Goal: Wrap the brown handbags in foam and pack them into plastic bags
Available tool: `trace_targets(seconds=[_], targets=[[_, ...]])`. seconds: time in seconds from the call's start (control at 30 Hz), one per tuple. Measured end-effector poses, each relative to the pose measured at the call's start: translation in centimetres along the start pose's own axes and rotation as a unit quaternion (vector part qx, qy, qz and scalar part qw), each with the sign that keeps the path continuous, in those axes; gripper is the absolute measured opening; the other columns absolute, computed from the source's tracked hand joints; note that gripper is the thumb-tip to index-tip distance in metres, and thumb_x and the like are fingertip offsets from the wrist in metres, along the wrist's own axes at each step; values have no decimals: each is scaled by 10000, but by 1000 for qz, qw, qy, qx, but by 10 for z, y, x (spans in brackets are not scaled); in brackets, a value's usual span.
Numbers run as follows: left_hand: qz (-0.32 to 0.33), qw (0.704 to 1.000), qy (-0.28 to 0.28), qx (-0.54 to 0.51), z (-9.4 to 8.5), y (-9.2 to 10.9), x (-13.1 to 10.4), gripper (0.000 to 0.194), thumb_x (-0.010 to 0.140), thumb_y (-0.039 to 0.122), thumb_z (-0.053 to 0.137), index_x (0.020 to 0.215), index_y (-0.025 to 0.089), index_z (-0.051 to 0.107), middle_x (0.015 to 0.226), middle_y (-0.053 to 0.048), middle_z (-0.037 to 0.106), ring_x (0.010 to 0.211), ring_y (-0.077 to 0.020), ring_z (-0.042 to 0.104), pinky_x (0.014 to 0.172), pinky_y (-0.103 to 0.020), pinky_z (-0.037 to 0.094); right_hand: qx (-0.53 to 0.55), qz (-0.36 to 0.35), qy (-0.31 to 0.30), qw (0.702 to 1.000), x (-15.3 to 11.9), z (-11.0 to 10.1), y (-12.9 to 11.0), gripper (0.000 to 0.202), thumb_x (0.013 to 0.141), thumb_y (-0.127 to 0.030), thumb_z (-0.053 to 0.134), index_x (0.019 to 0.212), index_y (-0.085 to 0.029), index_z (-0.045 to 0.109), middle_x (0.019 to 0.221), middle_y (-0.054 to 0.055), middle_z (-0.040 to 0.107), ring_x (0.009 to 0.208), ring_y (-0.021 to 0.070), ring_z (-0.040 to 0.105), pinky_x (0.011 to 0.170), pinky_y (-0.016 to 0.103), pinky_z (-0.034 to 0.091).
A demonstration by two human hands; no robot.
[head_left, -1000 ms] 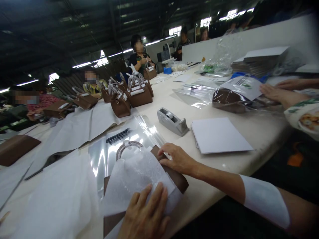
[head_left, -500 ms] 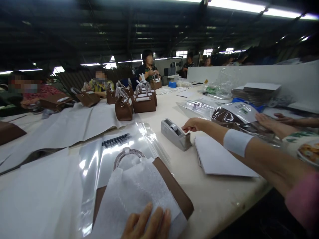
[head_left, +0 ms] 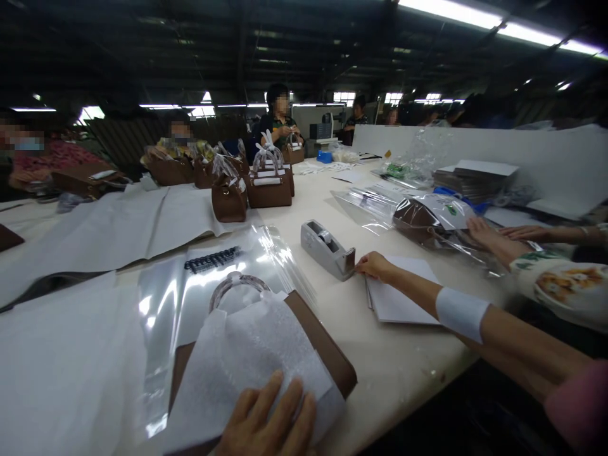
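Observation:
My left hand (head_left: 268, 418) lies with fingers spread on white tissue paper (head_left: 251, 342). The tissue covers the front of a brown handbag (head_left: 325, 345) lying at the near edge of the table. The bag's wrapped handle (head_left: 232, 285) sticks out above the tissue. My right hand (head_left: 375, 266) is stretched out to the cutting end of a grey tape dispenser (head_left: 327, 249). Its fingertips are pinched on the tape there, though the clear strip barely shows. A clear plastic bag (head_left: 166, 316) with black print lies flat beneath the handbag.
White boards (head_left: 403, 297) lie under my right hand. A co-worker's hands (head_left: 494, 237) rest on a plastic-covered brown bag (head_left: 418, 218) at right. Several brown handbags (head_left: 270, 190) stand farther back. White sheets (head_left: 57, 361) spread across the left. Other people sit around the table.
My right hand has moved from the tape roll to just past the dispenser's cutting end. My left hand remains on the tissue. The view has shifted slightly.

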State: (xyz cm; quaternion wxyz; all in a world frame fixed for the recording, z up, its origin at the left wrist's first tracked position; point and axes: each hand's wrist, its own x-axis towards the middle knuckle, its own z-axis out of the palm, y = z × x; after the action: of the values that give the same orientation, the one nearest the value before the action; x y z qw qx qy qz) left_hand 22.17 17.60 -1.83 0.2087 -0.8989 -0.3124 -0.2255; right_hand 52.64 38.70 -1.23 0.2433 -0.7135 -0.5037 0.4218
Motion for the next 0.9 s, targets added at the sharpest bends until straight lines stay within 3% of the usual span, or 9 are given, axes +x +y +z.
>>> trace_targets(seconds=[0.1, 0.17, 0.23, 0.33, 0.43, 0.53, 0.6, 0.73, 0.9], targets=[[-18, 1000, 13, -10, -2, 4, 3, 266, 867, 353, 408, 1011, 254, 608, 1029, 15, 630, 962, -222, 532, 732, -340, 356, 38, -28, 7, 999, -24, 0, -14, 220, 792, -290, 572, 680, -109, 517, 511, -52, 445, 370, 9, 289, 342, 161, 206], [-37, 999, 26, -21, -4, 8, 4, 253, 837, 316, 422, 989, 240, 610, 1018, -4, 626, 949, -233, 531, 727, -352, 354, 70, -53, -13, 996, -55, 1, -24, 204, 739, -294, 613, 688, -116, 526, 539, -36, 480, 366, 4, 279, 338, 174, 174], [-51, 998, 11, -31, -7, 11, 6, 254, 804, 293, 448, 999, 230, 598, 1031, -25, 614, 955, -248, 524, 728, -365, 359, 111, -58, -86, 988, -96, 7, -33, 228, 696, -328, 643, 719, -125, 544, 603, -25, 522, 359, -5, 278, 336, 171, 155], [-64, 996, -44, -50, -12, 14, 7, 292, 768, 272, 505, 1050, 224, 562, 1092, -66, 580, 996, -269, 507, 736, -382, 381, 177, -7, -259, 950, -158, 27, -40, 267, 659, -359, 670, 745, -126, 572, 644, -16, 553, 333, -17, 265, 330, 165, 121], [-92, 993, -45, -63, -15, 15, 7, 317, 732, 227, 537, 1048, 215, 540, 1270, -133, 455, 1026, -276, 491, 719, -384, 399, 195, 61, -319, 925, -196, 51, -39, 241, 670, -339, 657, 732, -120, 579, 611, -15, 555, 322, -19, 266, 325, 153, 116], [-80, 994, -56, -58, -18, 14, 9, 343, 707, 210, 547, 1050, 216, 524, 1435, -135, 217, 1026, -262, 483, 698, -372, 409, 191, 99, -300, 929, -207, 67, -33, 227, 675, -328, 649, 724, -120, 572, 613, -18, 556, 324, -21, 279, 322, 138, 119], [-65, 994, -79, -49, -21, 13, 10, 356, 700, 213, 550, 1055, 219, 523, 1463, -100, 152, 1010, -255, 485, 691, -371, 414, 179, 106, -283, 936, -207, 72, -30, 220, 678, -320, 645, 714, -117, 568, 609, -20, 553, 324, -20, 285, 319, 135, 121], [-65, 989, -122, -44, -26, 11, 14, 354, 706, 245, 566, 1057, 231, 524, 1451, -68, 211, 979, -249, 497, 694, -375, 419, 160, 96, -267, 945, -210, 75, -32, 215, 682, -315, 640, 717, -114, 571, 604, -19, 554, 323, -15, 291, 316, 140, 124], [-100, 986, -120, -61, -27, 12, 15, 362, 672, 285, 628, 1018, 241, 531, 1380, -157, 334, 924, -262, 525, 683, -382, 415, 181, 51, -267, 945, -218, 71, -43, 227, 694, -325, 641, 811, -137, 592, 610, -31, 554, 329, -11, 304, 325, 143, 125]])
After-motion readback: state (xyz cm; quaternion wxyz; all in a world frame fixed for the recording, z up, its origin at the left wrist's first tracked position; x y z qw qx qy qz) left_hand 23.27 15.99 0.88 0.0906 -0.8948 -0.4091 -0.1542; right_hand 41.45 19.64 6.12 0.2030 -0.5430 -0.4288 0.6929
